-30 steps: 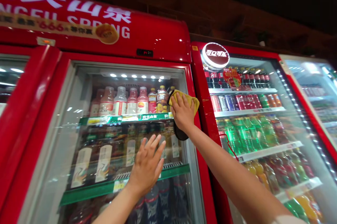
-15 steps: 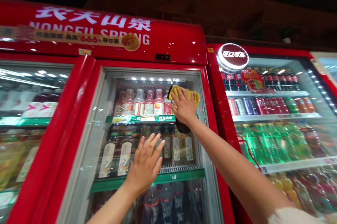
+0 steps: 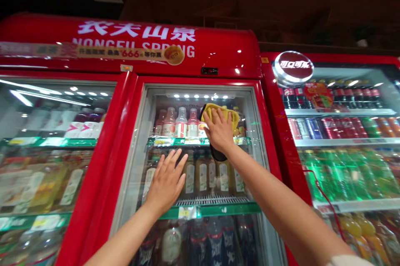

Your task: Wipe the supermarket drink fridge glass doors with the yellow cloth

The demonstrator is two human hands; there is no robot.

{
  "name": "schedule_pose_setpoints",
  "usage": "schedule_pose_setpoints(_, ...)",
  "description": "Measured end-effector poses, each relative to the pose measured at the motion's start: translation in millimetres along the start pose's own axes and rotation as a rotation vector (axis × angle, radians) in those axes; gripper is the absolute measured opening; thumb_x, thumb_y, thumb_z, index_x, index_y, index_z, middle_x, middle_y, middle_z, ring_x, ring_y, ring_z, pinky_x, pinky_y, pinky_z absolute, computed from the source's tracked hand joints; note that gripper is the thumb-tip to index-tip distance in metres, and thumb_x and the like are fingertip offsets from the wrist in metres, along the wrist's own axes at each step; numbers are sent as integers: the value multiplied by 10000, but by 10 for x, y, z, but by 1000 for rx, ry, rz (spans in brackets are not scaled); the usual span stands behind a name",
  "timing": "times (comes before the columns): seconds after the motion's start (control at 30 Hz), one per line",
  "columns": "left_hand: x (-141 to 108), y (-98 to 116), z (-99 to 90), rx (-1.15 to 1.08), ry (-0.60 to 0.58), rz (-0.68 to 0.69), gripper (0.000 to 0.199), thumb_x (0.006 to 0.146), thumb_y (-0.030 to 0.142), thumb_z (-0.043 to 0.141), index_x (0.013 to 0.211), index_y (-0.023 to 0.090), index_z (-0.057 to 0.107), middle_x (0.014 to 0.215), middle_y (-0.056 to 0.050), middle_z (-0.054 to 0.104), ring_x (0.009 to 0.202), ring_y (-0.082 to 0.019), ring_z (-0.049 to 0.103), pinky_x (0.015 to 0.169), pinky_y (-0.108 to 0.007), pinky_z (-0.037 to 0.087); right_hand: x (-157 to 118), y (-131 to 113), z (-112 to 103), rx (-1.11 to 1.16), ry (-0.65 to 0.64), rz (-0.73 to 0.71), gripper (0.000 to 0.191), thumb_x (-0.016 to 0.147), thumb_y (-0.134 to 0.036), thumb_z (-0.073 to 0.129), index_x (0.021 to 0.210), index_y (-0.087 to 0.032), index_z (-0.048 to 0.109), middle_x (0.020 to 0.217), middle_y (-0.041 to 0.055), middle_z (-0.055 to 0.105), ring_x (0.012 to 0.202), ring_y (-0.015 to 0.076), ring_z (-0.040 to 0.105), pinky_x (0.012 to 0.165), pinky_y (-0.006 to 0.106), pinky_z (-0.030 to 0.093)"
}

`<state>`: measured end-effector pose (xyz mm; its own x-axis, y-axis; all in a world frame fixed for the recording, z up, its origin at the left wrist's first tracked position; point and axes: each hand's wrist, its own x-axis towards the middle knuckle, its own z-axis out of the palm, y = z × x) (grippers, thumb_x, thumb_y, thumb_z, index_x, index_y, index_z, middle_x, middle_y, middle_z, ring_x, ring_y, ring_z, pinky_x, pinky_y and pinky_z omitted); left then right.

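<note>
Against the glass door (image 3: 200,81) of a red drinks fridge, my right hand (image 3: 220,131) presses a yellow cloth (image 3: 235,119) with a dark edge and a black flap hanging below the palm. Its fingers lie over the cloth, near the upper shelf. My left hand (image 3: 167,180) is lower and to the left, fingers spread and holding nothing. It is at the glass, but whether it touches cannot be made out. Behind the door stand pink-capped drink bottles (image 3: 181,123) on the upper shelf and labelled bottles (image 3: 203,174) below.
To the left is a second fridge door (image 3: 78,132) with more bottles behind it. On the right stands another red fridge (image 3: 300,161) with cans, green bottles and a round lit sign (image 3: 293,68). A red cord (image 3: 325,193) hangs there. The fridge header (image 3: 218,45) runs above.
The view has turned left, so the fridges sit further right in the picture. My right hand and the cloth have slid left across the glass. My left hand has also shifted left.
</note>
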<state>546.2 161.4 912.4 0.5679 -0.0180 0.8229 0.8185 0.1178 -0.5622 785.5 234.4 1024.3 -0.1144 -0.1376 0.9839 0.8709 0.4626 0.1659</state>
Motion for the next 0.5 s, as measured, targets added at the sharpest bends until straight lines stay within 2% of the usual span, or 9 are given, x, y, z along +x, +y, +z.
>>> schedule_pose_setpoints(0.07, -57, -57, -5, -8, -12, 0, 592, 971, 257, 474, 1556, 232, 387, 1600, -85, 438, 1511, -247, 351, 1272, -469, 249, -247, -88, -33, 16, -73, -217, 576, 985, -456, 541, 1529, -292, 446, 1635, 84, 388, 1539, 324, 244, 1241, 619, 107)
schedule_pose_setpoints(0.13, -145, -159, -34, -15, -19, -1, 585, 976, 261, 462, 1556, 241, 386, 1601, -78, 438, 1508, -245, 356, 1269, -468, 254, -469, 26, -95, 17, -128, -348, 498, 1005, -409, 511, 1497, -335, 487, 1631, 36, 402, 1544, 271, 253, 1260, 560, 111)
schedule_pose_setpoints(0.2, -247, -305, -82, -7, -24, -3, 581, 981, 275, 448, 1558, 248, 381, 1599, -74, 442, 1505, -243, 361, 1265, -472, 263, -514, 221, -135, -8, -116, -284, 451, 1023, -337, 470, 1470, -357, 521, 1617, 13, 427, 1533, 253, 287, 1256, 537, 147)
schedule_pose_setpoints(0.27, -344, -465, -136, 20, -32, -13, 577, 985, 293, 435, 1558, 248, 381, 1595, -76, 448, 1502, -246, 366, 1259, -482, 273, -333, 324, -114, -36, -55, -70, 459, 1023, -316, 459, 1477, -337, 523, 1620, 39, 421, 1519, 295, 315, 1229, 573, 195)
schedule_pose_setpoints(0.3, -386, -539, -162, 38, -38, -23, 575, 986, 300, 430, 1556, 245, 383, 1592, -79, 453, 1500, -249, 371, 1255, -488, 279, -180, 302, -82, -41, -26, 41, 469, 1021, -320, 462, 1486, -320, 518, 1626, 62, 407, 1512, 324, 322, 1211, 602, 212)
schedule_pose_setpoints(0.37, -455, -656, -207, 79, -52, -41, 570, 985, 299, 426, 1550, 235, 394, 1582, -86, 467, 1492, -255, 384, 1245, -496, 293, 155, 99, 3, -26, -2, 179, 487, 1017, -339, 470, 1500, -289, 506, 1637, 103, 376, 1509, 368, 318, 1184, 656, 219)
schedule_pose_setpoints(0.4, -483, -698, -225, 99, -59, -45, 566, 984, 293, 425, 1546, 233, 400, 1577, -84, 474, 1488, -255, 391, 1242, -496, 296, 295, -61, 45, -10, -7, 192, 494, 1016, -348, 475, 1504, -278, 502, 1640, 115, 366, 1512, 377, 309, 1180, 671, 212)
schedule_pose_setpoints(0.43, -506, -730, -241, 117, -65, -41, 562, 983, 286, 426, 1543, 234, 406, 1573, -80, 479, 1484, -252, 396, 1242, -495, 292, 394, -238, 81, 9, -17, 167, 495, 1015, -357, 481, 1503, -277, 501, 1642, 116, 362, 1517, 376, 300, 1181, 677, 201)
schedule_pose_setpoints(0.5, -545, -775, -267, 139, -76, -23, 556, 982, 273, 429, 1537, 241, 415, 1571, -70, 484, 1483, -245, 398, 1251, -490, 270, 443, -562, 129, 57, -43, 25, 479, 1018, -378, 490, 1490, -297, 514, 1637, 93, 377, 1520, 351, 306, 1197, 665, 179)
